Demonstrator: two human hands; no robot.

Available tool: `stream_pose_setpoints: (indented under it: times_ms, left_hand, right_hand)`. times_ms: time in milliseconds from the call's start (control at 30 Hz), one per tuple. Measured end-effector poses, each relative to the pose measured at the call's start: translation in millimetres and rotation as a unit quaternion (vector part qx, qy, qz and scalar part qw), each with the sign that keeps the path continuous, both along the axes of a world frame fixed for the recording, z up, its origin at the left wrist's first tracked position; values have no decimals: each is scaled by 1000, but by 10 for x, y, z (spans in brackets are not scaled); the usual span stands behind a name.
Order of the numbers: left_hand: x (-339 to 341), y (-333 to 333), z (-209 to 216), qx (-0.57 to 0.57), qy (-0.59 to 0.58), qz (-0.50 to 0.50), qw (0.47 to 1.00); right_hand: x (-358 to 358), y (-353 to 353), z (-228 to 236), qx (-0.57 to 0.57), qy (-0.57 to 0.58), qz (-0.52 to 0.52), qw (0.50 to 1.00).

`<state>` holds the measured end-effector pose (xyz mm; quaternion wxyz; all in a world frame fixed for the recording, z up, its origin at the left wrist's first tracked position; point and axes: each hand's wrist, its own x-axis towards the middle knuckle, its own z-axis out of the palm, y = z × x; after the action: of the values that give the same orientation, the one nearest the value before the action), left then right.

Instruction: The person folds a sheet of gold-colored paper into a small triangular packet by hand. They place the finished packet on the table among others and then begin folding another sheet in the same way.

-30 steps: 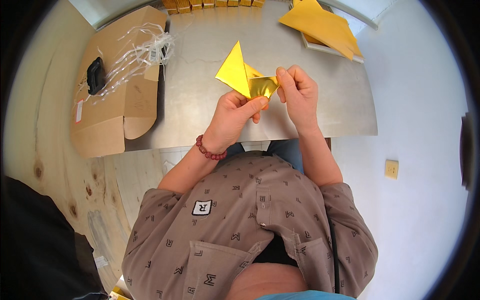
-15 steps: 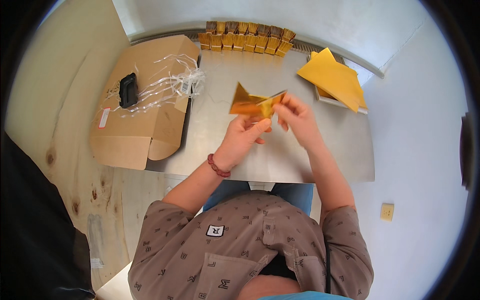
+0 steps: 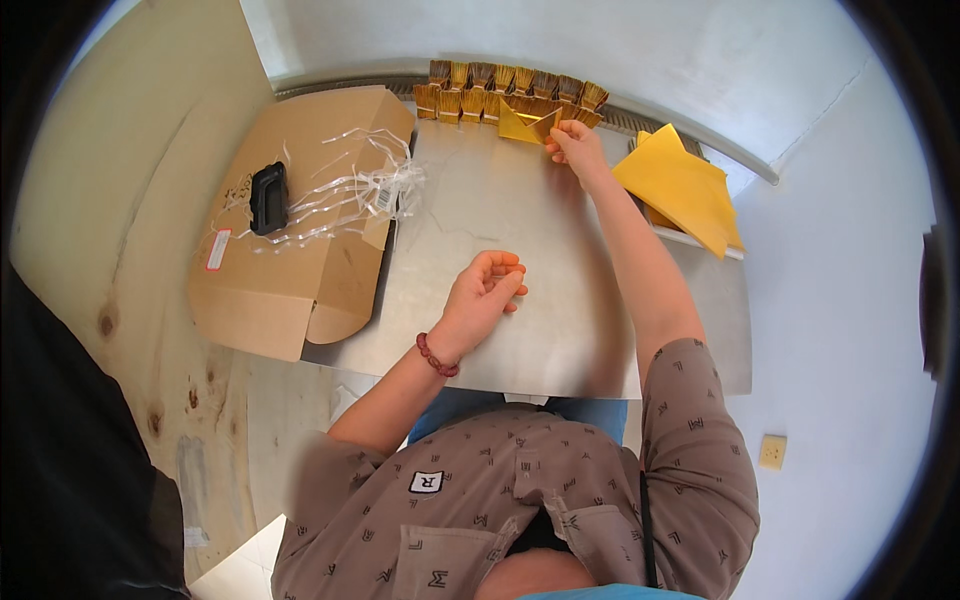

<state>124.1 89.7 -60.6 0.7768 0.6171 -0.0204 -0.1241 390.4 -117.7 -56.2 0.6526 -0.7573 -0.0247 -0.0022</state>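
Observation:
A folded piece of gold foil paper (image 3: 519,125), flared like a bow, hangs from the fingertips of my right hand (image 3: 577,146). That hand reaches to the far side of the metal table (image 3: 450,340), just in front of two rows of similar gold bundles (image 3: 448,104). The foil piece covers part of the front row. My left hand (image 3: 484,298) hovers over the near middle of the table, fingers loosely curled and a little apart, with nothing visible in them. A red beaded bracelet (image 3: 436,358) circles my left wrist.
A flattened cardboard box (image 3: 340,270) lies at the left, bearing a black plastic holder (image 3: 268,199) and a bunch of white ribbons (image 3: 385,190). Gold foil sheets (image 3: 680,190) are stacked at the far right. Walls border the table behind and to the right.
My right hand has carried the gold foil piece away from my left hand, up to the bundle rows at the back. My left hand has let go and moved slightly nearer to me.

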Motion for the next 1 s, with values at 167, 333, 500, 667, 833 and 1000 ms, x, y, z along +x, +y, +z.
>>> stream_pose_setpoints:
  times_ms: [167,333,500,667,833,1000]
  left_hand:
    - [3,-7,20,4,6,-6,1000]
    - [-13,-18,22,11,-9,-1,1000]
    - [-30,-11,23,11,-24,9,1000]
    - [-26,-8,13,8,-31,16,999]
    - [-17,29,11,19,-47,9,999]
    - [13,42,-34,16,-37,18,999]
  right_hand:
    - [141,23,-74,3,-10,-33,999]
    - [-239,-265,28,-164,-88,-62,981]
    - [-878,-1146,379,-446,-269,-18,854]
    - [-1371,-1824,531,-613,-222,-37,757]
    - [-1464,-2047,474,-573,-111,-36,812]
    - [-1464,-2044,497,-576,-199,-139,781]
